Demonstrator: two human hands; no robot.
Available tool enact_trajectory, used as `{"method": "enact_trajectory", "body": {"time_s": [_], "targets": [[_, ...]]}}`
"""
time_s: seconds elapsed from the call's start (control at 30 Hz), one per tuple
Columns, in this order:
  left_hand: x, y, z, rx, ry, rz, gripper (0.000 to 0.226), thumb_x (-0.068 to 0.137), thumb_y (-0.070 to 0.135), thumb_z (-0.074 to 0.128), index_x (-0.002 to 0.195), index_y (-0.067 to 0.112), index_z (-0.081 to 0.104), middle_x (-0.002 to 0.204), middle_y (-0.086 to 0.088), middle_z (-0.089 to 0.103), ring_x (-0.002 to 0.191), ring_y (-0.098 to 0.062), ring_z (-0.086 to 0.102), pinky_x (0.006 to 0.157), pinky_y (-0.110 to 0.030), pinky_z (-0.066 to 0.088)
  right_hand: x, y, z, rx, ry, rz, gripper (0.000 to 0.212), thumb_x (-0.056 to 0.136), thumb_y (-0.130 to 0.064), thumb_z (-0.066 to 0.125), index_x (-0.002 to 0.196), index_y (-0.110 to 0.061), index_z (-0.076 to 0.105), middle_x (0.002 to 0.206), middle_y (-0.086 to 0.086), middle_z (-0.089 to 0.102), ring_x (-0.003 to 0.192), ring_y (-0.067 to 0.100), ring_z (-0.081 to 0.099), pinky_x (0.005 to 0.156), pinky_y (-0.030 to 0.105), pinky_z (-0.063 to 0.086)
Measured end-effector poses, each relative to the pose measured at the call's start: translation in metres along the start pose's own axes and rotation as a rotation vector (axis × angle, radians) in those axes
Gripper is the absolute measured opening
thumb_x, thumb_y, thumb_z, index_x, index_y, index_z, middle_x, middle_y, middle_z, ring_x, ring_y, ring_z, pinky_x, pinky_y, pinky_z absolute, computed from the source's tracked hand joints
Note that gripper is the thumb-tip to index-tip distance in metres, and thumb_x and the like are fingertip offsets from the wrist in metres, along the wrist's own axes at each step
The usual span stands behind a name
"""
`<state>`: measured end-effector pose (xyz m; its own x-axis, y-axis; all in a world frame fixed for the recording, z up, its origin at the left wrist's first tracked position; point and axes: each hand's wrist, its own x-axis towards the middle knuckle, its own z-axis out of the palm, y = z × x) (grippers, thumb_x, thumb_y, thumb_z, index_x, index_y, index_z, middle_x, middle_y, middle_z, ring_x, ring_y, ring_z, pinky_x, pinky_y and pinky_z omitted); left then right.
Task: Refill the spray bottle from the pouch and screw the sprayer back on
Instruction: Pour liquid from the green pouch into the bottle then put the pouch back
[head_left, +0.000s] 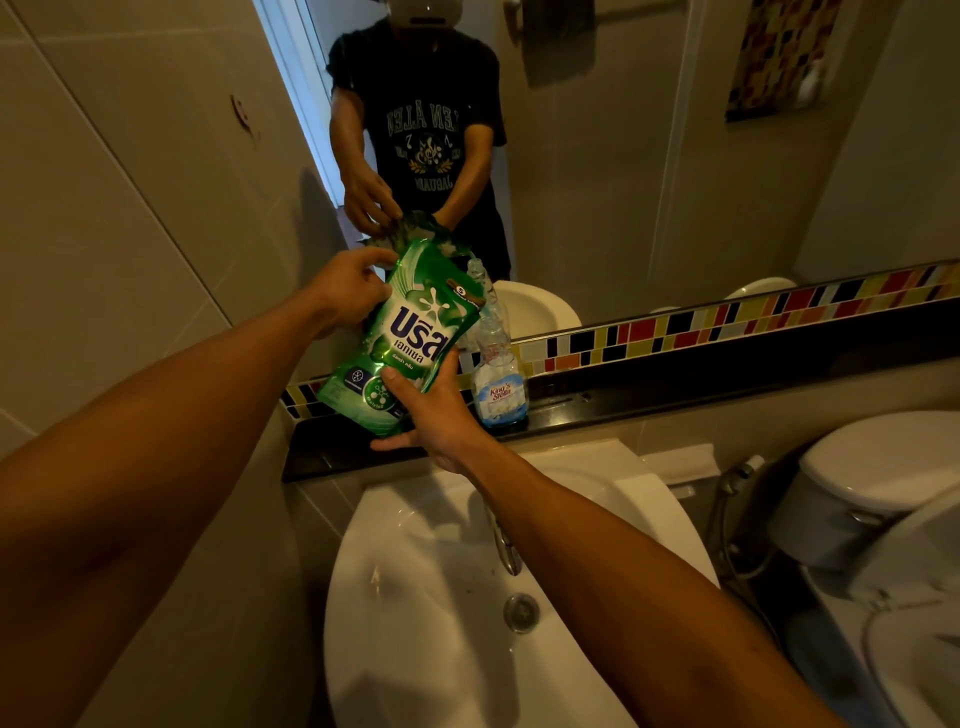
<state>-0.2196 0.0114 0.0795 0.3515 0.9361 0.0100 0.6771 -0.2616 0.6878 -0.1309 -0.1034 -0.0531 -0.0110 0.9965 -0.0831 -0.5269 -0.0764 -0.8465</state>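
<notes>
With the left hand (347, 285) pinching the green detergent pouch (402, 335) at its top and the right hand (436, 415) cupping its base, pouring looks under way into the uncapped spray bottle (500, 371) standing mid-ledge (675, 402), and next calls for steadier tilting.

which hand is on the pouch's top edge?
The left hand pinches the green pouch at its top; the right hand supports its bottom.
</notes>
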Motion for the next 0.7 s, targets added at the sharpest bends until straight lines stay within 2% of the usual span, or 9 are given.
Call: {"method": "enact_trajectory", "body": {"time_s": [0.13, 0.33, 0.47, 0.6, 0.7], "targets": [[0.0011, -0.0004, -0.0008, 0.008, -0.001, 0.004, 0.048, 0.096, 0.005, 0.058, 0.141, 0.019, 0.049, 0.105, -0.020, 0.068, 0.097, -0.034, 0.069, 0.084, -0.051, 0.059, 0.0004, 0.0008, 0.0012, 0.003, -0.006, 0.007, 0.077, 0.098, -0.018, 0.070, 0.147, -0.050, 0.021, 0.154, 0.003, 0.045, 0.133, 0.044, 0.052, 0.077, 0.079, 0.052], [0.0040, -0.0009, -0.0019, 0.018, 0.004, 0.018, 0.049, 0.096, 0.004, 0.057, 0.142, 0.020, 0.050, 0.103, -0.016, 0.066, 0.084, -0.023, 0.067, 0.072, -0.038, 0.058, -0.0008, -0.0003, 0.0027, 0.004, 0.000, 0.003, 0.076, 0.099, -0.016, 0.067, 0.149, -0.046, 0.018, 0.154, 0.003, 0.045, 0.129, 0.039, 0.054, 0.079, 0.078, 0.053], [0.0052, -0.0013, -0.0021, 0.029, 0.004, 0.027, 0.049, 0.096, 0.005, 0.057, 0.142, 0.020, 0.049, 0.101, -0.014, 0.066, 0.085, -0.024, 0.066, 0.074, -0.040, 0.058, -0.0021, -0.0019, 0.0035, 0.003, 0.003, 0.002, 0.077, 0.100, -0.016, 0.066, 0.151, -0.044, 0.016, 0.152, 0.003, 0.046, 0.123, 0.036, 0.056, 0.080, 0.078, 0.052], [0.0066, -0.0003, -0.0031, 0.033, -0.001, 0.039, 0.048, 0.096, 0.005, 0.057, 0.142, 0.019, 0.049, 0.095, -0.007, 0.064, 0.081, -0.020, 0.064, 0.068, -0.034, 0.055, -0.0028, -0.0030, 0.0040, 0.002, -0.005, -0.003, 0.078, 0.100, -0.017, 0.067, 0.151, -0.047, 0.016, 0.149, 0.000, 0.048, 0.125, 0.036, 0.055, 0.080, 0.078, 0.052], [0.0070, -0.0002, -0.0038, 0.034, -0.004, 0.035, 0.049, 0.096, 0.005, 0.057, 0.142, 0.020, 0.049, 0.092, -0.004, 0.062, 0.079, -0.019, 0.063, 0.070, -0.036, 0.055, -0.0037, -0.0033, 0.0052, 0.013, -0.014, 0.001, 0.080, 0.100, -0.017, 0.066, 0.151, -0.049, 0.014, 0.144, -0.004, 0.050, 0.128, 0.038, 0.054, 0.080, 0.077, 0.053]]}}
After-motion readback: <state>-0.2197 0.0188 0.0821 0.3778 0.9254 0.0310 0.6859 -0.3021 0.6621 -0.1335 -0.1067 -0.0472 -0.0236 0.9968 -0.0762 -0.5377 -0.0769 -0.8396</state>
